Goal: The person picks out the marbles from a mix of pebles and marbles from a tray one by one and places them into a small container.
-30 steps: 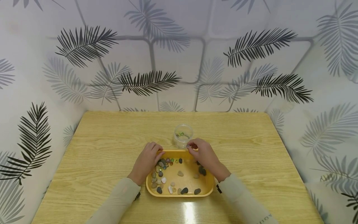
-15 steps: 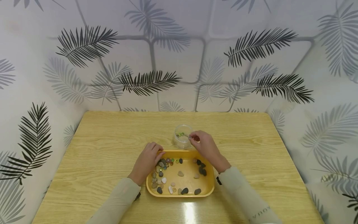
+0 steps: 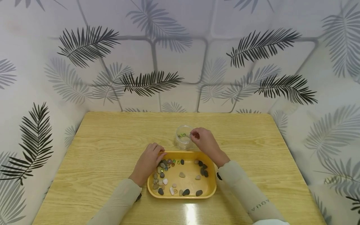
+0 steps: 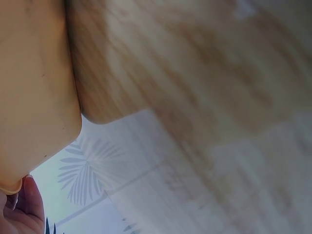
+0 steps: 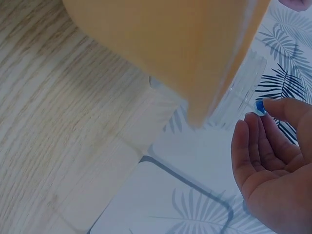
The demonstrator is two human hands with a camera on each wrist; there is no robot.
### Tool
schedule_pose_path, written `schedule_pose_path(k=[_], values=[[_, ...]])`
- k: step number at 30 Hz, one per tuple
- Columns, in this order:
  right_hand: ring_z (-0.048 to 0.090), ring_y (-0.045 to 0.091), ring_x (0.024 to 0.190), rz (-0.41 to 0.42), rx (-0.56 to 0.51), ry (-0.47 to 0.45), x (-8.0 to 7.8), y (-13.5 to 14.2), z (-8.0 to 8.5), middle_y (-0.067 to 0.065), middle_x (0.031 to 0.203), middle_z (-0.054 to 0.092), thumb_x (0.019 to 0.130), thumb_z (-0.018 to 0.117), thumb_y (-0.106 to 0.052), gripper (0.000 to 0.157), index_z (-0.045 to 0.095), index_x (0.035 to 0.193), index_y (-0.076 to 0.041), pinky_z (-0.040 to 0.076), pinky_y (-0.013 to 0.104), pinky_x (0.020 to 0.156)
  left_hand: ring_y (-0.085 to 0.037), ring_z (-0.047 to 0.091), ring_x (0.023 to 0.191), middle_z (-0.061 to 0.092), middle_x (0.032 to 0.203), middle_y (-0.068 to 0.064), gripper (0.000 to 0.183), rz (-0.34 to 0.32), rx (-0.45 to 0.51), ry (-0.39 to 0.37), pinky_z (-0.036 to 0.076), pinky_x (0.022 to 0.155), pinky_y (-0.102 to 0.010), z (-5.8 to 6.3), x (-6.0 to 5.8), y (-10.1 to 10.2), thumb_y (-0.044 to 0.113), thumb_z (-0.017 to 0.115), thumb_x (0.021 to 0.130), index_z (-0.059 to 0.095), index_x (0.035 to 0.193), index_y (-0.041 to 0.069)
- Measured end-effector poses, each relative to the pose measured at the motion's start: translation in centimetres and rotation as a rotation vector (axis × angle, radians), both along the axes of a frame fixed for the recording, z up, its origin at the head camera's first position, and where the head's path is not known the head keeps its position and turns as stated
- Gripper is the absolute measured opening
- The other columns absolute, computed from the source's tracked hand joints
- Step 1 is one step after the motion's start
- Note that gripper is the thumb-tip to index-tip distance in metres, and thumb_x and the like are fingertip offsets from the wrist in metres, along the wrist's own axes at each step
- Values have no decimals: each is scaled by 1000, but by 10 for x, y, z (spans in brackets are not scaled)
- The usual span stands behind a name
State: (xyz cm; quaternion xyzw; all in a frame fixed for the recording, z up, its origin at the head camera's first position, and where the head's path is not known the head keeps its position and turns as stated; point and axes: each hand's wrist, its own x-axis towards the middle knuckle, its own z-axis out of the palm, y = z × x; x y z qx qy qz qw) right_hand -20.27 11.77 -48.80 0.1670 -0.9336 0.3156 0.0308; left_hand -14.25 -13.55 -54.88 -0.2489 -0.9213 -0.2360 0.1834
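Note:
My right hand (image 3: 207,142) is at the right side of a clear plastic cup (image 3: 183,145), its fingertips by the rim. In the right wrist view, its thumb and forefinger pinch a small blue glass marble (image 5: 261,107). A few green marbles (image 3: 182,135) lie inside the cup. My left hand (image 3: 148,162) holds the far left corner of a yellow tray (image 3: 194,197), with fingers curled at its rim in the left wrist view. Pebbles and marbles are in the tray, mostly along its left side, including a white stone (image 3: 165,181) and dark stones (image 3: 186,192).
The tray stands on a wooden table (image 3: 107,140), with the cup just behind its far edge. Leaf-patterned wall covering (image 3: 180,62) rises behind the table and at both sides. More dark pebbles (image 3: 204,172) lie at the tray's right end.
My right hand has moved away from me, up from the tray's far edge to beside the cup's rim, with the marble pinched. My left hand stays on the tray corner.

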Motion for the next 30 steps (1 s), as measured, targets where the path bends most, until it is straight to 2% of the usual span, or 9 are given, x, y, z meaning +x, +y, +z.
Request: schedule_pose_path(k=[6, 20, 30], values=[[59, 14, 78, 8, 1, -46, 1, -3, -3, 1, 89, 63, 89, 64, -17, 12, 67, 97, -8, 51, 29, 71, -13, 47, 83, 52, 93, 2, 11, -2, -4, -5, 45, 71, -26, 0, 0, 0, 21, 64, 90, 60, 96, 13], [59, 13, 78, 33, 25, -60, 3, -5, -6, 0, 89, 63, 90, 63, -18, 11, 68, 96, -10, 51, 28, 71, -14, 47, 82, 52, 93, 2, 12, 2, -4, 0, 45, 70, -26, 1, 0, 0, 21, 65, 89, 61, 96, 12], [59, 14, 79, 24, 23, -58, 3, -7, -7, 2, 91, 64, 90, 62, -16, 15, 69, 99, -6, 51, 29, 72, -13, 46, 82, 52, 92, 2, 11, -4, 0, -1, 45, 69, -26, 1, 1, 0, 20, 65, 89, 60, 96, 13]])
